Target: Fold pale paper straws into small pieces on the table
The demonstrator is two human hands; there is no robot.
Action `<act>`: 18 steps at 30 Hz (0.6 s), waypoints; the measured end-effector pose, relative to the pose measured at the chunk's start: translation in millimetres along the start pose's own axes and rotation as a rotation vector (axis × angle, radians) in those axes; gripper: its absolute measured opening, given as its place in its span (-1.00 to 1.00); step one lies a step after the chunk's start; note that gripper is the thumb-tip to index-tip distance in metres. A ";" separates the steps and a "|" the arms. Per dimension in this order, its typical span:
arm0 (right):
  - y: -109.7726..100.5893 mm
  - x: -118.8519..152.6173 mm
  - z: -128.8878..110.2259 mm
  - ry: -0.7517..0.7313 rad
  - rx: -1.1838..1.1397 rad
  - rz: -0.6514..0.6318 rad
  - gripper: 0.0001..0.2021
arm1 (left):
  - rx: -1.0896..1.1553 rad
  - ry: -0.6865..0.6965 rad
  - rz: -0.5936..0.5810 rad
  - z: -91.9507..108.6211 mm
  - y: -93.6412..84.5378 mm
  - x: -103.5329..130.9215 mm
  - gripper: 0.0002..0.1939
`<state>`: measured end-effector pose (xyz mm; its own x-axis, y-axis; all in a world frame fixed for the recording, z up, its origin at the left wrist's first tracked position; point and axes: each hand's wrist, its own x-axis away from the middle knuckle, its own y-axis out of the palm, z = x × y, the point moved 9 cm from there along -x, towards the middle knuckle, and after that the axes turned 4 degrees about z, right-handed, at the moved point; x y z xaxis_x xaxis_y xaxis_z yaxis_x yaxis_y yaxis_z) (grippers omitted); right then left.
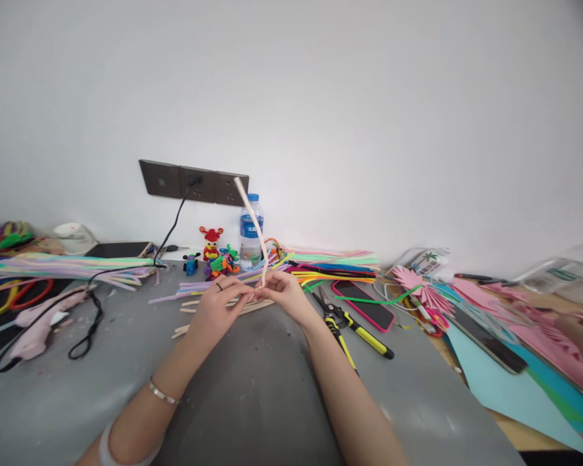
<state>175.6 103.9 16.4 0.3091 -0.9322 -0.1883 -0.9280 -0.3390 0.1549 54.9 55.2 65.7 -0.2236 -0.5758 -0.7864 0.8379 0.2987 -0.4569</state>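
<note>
A cream pipe cleaner (256, 223) rises from between my two hands, its lower end bent and its free end pointing up and left past the bottle. My left hand (222, 304) pinches near its lower end with thumb and forefinger. Close against it, my right hand (282, 293) is also closed on the pipe cleaner, fingertips touching those of the left. The fingers cover the lower end itself. Behind and below the hands lie several beige pipe cleaners (189, 310) on the grey table mat (252, 395).
Yellow-and-black pliers (368, 336) and a pink-edged phone (369, 305) lie to the right. A pink glue gun (34, 333) with a black cord is at left. Small figures (212, 243), a water bottle (251, 236) and bundles of coloured pipe cleaners (335, 265) line the wall.
</note>
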 end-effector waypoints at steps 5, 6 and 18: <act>0.2 0.9 -4.7 -0.042 0.031 -0.003 -0.79 | 0.017 -0.017 -0.011 0.1 0.7 0.2 -0.89; -0.4 0.7 -5.1 -0.048 0.036 0.001 -0.80 | 0.023 -0.028 -0.011 -0.2 0.7 0.3 -0.88; -8.3 -0.9 -8.4 -0.061 -0.003 0.073 -0.79 | 0.013 -0.081 0.059 -6.7 -2.9 3.3 -0.90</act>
<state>184.8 106.5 23.4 0.2272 -0.9452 -0.2347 -0.9469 -0.2707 0.1735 48.4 57.5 61.6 -0.1331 -0.6176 -0.7752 0.8548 0.3244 -0.4051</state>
